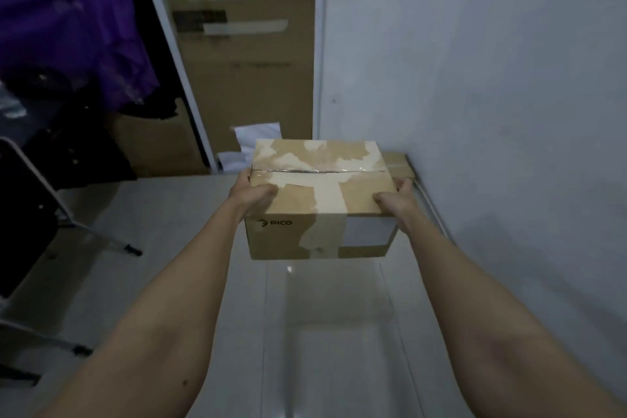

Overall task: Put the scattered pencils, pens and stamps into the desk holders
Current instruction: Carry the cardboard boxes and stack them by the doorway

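— What is the biggest thing here?
— The tiled floor [325,332]. Above it is a taped cardboard box [319,200], long side going left to right.
— Who holds it?
— The left hand [252,195] and right hand [397,198] grip its two ends, equally near, fingers curled over the edges.
— Any pens, pencils, stamps or holders?
— None in sight.
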